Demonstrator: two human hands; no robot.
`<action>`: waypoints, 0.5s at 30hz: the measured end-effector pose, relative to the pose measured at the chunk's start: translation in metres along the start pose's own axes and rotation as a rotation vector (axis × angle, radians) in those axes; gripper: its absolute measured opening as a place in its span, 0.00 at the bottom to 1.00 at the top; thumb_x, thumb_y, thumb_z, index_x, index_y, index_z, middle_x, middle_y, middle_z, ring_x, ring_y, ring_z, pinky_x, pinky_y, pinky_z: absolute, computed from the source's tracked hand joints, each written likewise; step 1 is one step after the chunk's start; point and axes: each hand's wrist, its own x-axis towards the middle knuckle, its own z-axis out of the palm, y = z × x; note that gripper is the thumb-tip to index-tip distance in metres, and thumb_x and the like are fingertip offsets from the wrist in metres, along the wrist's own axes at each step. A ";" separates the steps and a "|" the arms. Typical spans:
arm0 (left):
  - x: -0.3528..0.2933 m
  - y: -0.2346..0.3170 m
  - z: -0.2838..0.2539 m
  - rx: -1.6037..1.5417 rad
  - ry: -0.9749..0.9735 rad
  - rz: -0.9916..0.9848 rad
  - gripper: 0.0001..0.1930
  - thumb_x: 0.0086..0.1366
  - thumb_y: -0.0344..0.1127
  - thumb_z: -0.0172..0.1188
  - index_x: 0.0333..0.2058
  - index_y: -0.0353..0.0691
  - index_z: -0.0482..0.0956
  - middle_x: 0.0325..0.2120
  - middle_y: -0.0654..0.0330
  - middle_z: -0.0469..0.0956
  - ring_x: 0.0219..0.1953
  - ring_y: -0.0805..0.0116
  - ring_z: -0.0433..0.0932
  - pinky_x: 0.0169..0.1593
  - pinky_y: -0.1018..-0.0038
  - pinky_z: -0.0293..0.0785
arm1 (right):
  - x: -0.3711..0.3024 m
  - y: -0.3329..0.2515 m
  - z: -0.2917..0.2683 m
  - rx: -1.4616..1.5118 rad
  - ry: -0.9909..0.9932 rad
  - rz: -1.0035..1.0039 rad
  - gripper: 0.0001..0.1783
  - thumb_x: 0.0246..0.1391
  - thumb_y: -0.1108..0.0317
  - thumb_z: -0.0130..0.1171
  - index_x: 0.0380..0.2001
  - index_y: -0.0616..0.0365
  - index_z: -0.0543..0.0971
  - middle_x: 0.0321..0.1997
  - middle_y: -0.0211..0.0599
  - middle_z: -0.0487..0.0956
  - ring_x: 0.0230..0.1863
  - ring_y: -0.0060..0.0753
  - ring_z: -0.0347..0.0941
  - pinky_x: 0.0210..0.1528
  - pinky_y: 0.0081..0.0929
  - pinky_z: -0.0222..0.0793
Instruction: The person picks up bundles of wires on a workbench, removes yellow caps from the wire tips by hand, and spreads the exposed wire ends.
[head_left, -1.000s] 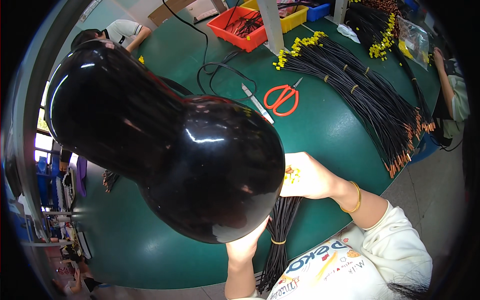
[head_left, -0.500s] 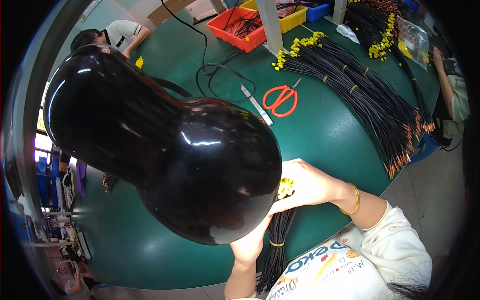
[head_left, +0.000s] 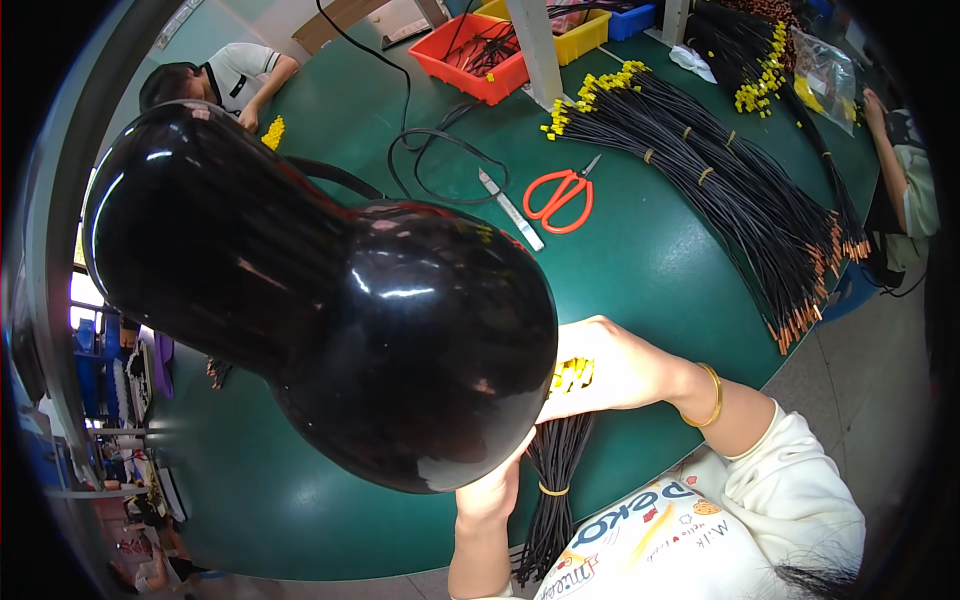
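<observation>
The green surface (head_left: 640, 270) is taken up at the back by a red bin (head_left: 470, 75), yellow bin (head_left: 582, 42) & blue bin (head_left: 632, 22), set in a row, w/ a post (head_left: 540, 60) stood just beside the red. Mid-surface, open scissors (head_left: 574, 181) are laid nr a white cutter (head_left: 515, 213), w/ black cord (head_left: 440, 130) looped close by. To R, banded wires (head_left: 715, 180) are spread, yellow ends back, copper ends fwd. Further R, a 2nd bunch (head_left: 735, 60) is laid, flanked by tissue (head_left: 692, 63) & clear bag (head_left: 825, 75). At nr edge, a tied bundle (head_left: 562, 450) is seen; contact w/ surface can't be told.
</observation>
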 end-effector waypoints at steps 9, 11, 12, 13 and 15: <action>-0.002 -0.005 0.002 0.022 -0.070 0.038 0.11 0.53 0.21 0.53 0.37 0.26 0.70 0.33 0.56 0.74 0.36 0.73 0.71 0.44 0.79 0.64 | 0.000 0.002 -0.001 0.124 -0.043 -0.018 0.10 0.40 0.67 0.62 0.26 0.61 0.75 0.26 0.33 0.75 0.29 0.25 0.70 0.33 0.22 0.65; -0.002 -0.006 0.004 0.004 -0.009 0.032 0.11 0.54 0.21 0.51 0.37 0.25 0.70 0.33 0.56 0.73 0.36 0.73 0.71 0.44 0.79 0.64 | 0.001 0.002 -0.001 0.115 -0.054 -0.045 0.10 0.40 0.67 0.62 0.26 0.61 0.75 0.26 0.33 0.74 0.29 0.25 0.70 0.33 0.22 0.65; -0.002 -0.007 0.004 0.004 -0.009 0.032 0.11 0.54 0.21 0.51 0.37 0.25 0.70 0.33 0.56 0.73 0.36 0.73 0.71 0.44 0.79 0.64 | 0.002 0.003 -0.001 0.109 -0.065 -0.072 0.10 0.40 0.68 0.63 0.26 0.61 0.75 0.26 0.33 0.74 0.29 0.25 0.70 0.33 0.22 0.65; -0.002 -0.008 0.003 0.011 -0.004 0.036 0.10 0.54 0.21 0.51 0.37 0.26 0.70 0.33 0.56 0.73 0.36 0.73 0.71 0.44 0.79 0.64 | 0.002 0.003 -0.001 0.109 -0.065 -0.072 0.10 0.40 0.68 0.63 0.26 0.61 0.75 0.26 0.33 0.74 0.29 0.25 0.70 0.33 0.22 0.65; -0.002 -0.009 0.003 0.018 0.002 0.042 0.09 0.54 0.21 0.50 0.36 0.26 0.70 0.33 0.56 0.73 0.36 0.72 0.72 0.44 0.79 0.64 | 0.002 0.003 -0.001 0.088 -0.075 -0.073 0.10 0.40 0.68 0.62 0.25 0.62 0.75 0.26 0.34 0.74 0.29 0.25 0.70 0.33 0.21 0.65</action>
